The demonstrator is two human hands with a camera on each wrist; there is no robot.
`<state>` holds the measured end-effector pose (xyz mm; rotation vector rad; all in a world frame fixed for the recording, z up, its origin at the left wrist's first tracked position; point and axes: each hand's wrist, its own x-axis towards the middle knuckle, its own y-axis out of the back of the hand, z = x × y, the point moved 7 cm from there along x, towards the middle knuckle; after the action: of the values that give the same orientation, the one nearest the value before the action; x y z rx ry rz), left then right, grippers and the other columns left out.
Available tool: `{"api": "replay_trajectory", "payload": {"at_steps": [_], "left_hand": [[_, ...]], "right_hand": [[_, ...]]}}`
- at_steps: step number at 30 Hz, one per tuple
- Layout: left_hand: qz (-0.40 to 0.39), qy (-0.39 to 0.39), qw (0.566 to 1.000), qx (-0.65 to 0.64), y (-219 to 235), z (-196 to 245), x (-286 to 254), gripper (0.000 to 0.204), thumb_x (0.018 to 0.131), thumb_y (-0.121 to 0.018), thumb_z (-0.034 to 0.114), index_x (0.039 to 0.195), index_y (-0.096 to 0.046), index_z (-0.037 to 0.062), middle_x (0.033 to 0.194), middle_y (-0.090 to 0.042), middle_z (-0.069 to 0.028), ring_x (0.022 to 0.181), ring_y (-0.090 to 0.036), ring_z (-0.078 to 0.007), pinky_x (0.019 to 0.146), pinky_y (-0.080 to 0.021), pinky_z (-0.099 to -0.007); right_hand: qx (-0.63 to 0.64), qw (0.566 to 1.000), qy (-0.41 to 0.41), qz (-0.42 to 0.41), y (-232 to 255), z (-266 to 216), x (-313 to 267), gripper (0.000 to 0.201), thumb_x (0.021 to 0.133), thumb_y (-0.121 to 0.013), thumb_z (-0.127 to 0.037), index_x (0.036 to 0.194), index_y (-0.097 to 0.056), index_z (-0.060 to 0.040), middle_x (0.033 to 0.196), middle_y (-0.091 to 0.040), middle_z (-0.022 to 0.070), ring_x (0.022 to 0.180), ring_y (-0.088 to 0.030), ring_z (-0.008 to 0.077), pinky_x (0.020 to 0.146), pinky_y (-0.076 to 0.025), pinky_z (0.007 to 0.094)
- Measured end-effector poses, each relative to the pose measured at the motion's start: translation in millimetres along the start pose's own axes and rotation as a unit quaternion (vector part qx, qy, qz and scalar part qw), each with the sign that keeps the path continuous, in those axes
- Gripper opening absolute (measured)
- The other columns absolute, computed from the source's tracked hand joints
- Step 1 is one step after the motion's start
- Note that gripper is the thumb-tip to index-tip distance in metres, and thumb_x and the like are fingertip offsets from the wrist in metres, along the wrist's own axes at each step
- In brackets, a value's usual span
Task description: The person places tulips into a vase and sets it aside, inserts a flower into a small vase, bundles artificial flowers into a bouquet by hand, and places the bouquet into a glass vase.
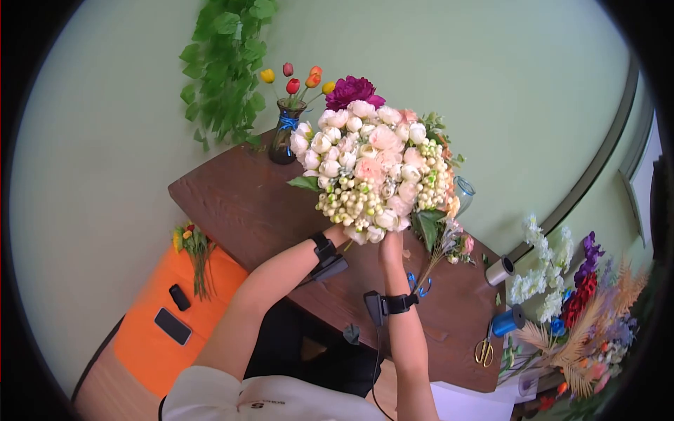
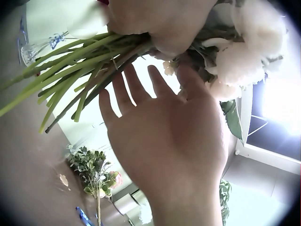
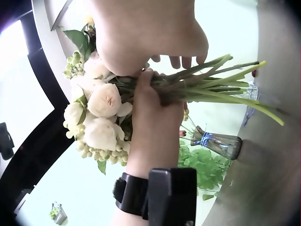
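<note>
A large round bouquet (image 1: 375,165) of white and pale pink blooms with cream berries is held above the table, its green stems (image 2: 70,70) bundled below the heads. My left hand (image 3: 157,103) grips the stems just under the flowers, its thumb laid across them. Beside it, my right hand (image 2: 164,136) has its fingers spread and fairly straight, fingertips right at the stems in the left wrist view. From above, the blooms cover most of both hands.
The brown table (image 1: 239,196) carries a dark vase (image 1: 283,144) of tulips, a glass jar (image 1: 463,193), ribbon spools (image 1: 507,321) and gold-handled scissors (image 1: 484,352). More flowers (image 1: 583,316) stand at right. An orange surface (image 1: 151,337) at left holds a phone (image 1: 173,326) and small flowers (image 1: 200,259).
</note>
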<state>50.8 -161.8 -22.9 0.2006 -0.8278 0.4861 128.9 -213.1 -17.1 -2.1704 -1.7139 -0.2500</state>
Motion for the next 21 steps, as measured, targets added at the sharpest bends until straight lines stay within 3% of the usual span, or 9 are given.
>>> {"api": "replay_trajectory", "payload": {"at_steps": [1, 2, 4, 10, 14, 15, 16, 19, 21], "left_hand": [[0.018, 0.012, 0.966, -0.258, 12.3, -41.4, 10.6, 0.045, 0.092, -0.028, 0.028, 0.13, -0.023, 0.006, 0.132, -0.03, -0.0081, 0.119, -0.032, -0.0194, 0.1, -0.027, -0.0301], [0.033, 0.022, 0.866, -0.498, 27.9, -81.9, 14.1, 0.046, 0.092, -0.028, 0.031, 0.13, -0.023, 0.0065, 0.133, -0.029, -0.0084, 0.12, -0.031, -0.0208, 0.101, -0.026, -0.0319], [-0.008, -0.043, 0.955, -0.294, 14.0, -12.9, 21.2, 0.044, 0.091, -0.034, 0.024, 0.13, -0.024, 0.006, 0.13, -0.033, -0.0079, 0.118, -0.033, -0.0179, 0.101, -0.026, -0.0289], [0.057, -0.077, 0.995, -0.036, 30.2, -10.3, 36.5, 0.04, 0.089, -0.038, 0.023, 0.125, -0.033, 0.0069, 0.126, -0.037, -0.0073, 0.115, -0.035, -0.0183, 0.099, -0.028, -0.0281], [0.13, 0.023, 0.911, 0.391, 32.9, 25.9, 35.8, 0.038, 0.089, -0.039, 0.022, 0.123, -0.036, 0.0067, 0.125, -0.038, -0.0073, 0.114, -0.036, -0.0182, 0.098, -0.03, -0.0282], [0.068, 0.161, 0.894, 0.412, 33.2, 31.8, 38.2, 0.046, 0.09, -0.037, 0.03, 0.128, -0.028, 0.0074, 0.133, -0.029, -0.0077, 0.121, -0.028, -0.0191, 0.102, -0.024, -0.0289], [0.071, 0.161, 0.893, 0.413, 34.0, 27.0, 37.1, 0.046, 0.09, -0.037, 0.03, 0.128, -0.028, 0.0074, 0.133, -0.029, -0.0077, 0.121, -0.028, -0.0191, 0.102, -0.024, -0.0289], [0.173, -0.005, 0.98, 0.099, 48.3, 17.9, 38.9, 0.023, 0.087, -0.045, 0.017, 0.108, -0.044, 0.0072, 0.104, -0.048, -0.0048, 0.096, -0.046, -0.0144, 0.084, -0.041, -0.0246], [0.188, -0.028, 0.978, 0.09, 51.0, 12.8, 39.9, 0.024, 0.088, -0.042, 0.019, 0.109, -0.044, 0.0068, 0.104, -0.048, -0.0052, 0.095, -0.046, -0.0147, 0.083, -0.042, -0.0253]], "right_hand": [[-0.003, 1.0, -0.002, -0.004, -3.2, -1.9, -1.7, 0.04, 0.088, -0.039, -0.021, 0.122, -0.036, 0.0006, 0.123, -0.04, 0.0098, 0.109, -0.041, 0.0176, 0.092, -0.034, 0.0303], [0.005, 1.0, 0.011, -0.006, -5.6, -5.1, -3.2, 0.042, 0.088, -0.039, -0.021, 0.124, -0.034, 0.0008, 0.125, -0.037, 0.0107, 0.112, -0.039, 0.0184, 0.093, -0.032, 0.0305], [0.021, 0.999, 0.036, -0.009, -8.1, -9.7, -5.7, 0.045, 0.089, -0.038, -0.021, 0.127, -0.028, 0.0012, 0.129, -0.033, 0.0124, 0.116, -0.034, 0.02, 0.096, -0.028, 0.031], [-0.027, 0.997, 0.068, -0.019, -10.8, -20.4, -11.7, 0.047, 0.089, -0.038, -0.021, 0.131, -0.026, -0.0032, 0.133, -0.028, 0.0152, 0.124, -0.027, 0.0238, 0.101, -0.021, 0.0331], [-0.032, 0.999, 0.018, 0.002, -12.8, -23.5, -21.5, 0.046, 0.089, -0.038, -0.023, 0.13, -0.028, -0.0046, 0.133, -0.03, 0.013, 0.123, -0.027, 0.0223, 0.1, -0.021, 0.0319], [-0.033, 0.999, 0.017, -0.001, -13.5, -21.5, -22.9, 0.046, 0.089, -0.038, -0.023, 0.13, -0.028, -0.0046, 0.133, -0.03, 0.013, 0.123, -0.027, 0.0223, 0.1, -0.021, 0.0319], [-0.032, 0.999, 0.007, -0.002, -12.6, -18.2, -24.7, 0.046, 0.089, -0.038, -0.023, 0.13, -0.029, -0.0046, 0.132, -0.031, 0.0127, 0.123, -0.028, 0.022, 0.1, -0.021, 0.0316], [-0.035, 0.999, -0.021, -0.002, -10.1, -6.8, -28.2, 0.045, 0.089, -0.039, -0.023, 0.129, -0.031, -0.0045, 0.131, -0.033, 0.0118, 0.121, -0.03, 0.021, 0.099, -0.022, 0.0309], [-0.036, 0.999, -0.039, 0.002, -6.8, 1.1, -29.1, 0.045, 0.088, -0.039, -0.024, 0.128, -0.033, -0.0045, 0.13, -0.034, 0.0112, 0.12, -0.031, 0.0203, 0.099, -0.023, 0.0304]]}}
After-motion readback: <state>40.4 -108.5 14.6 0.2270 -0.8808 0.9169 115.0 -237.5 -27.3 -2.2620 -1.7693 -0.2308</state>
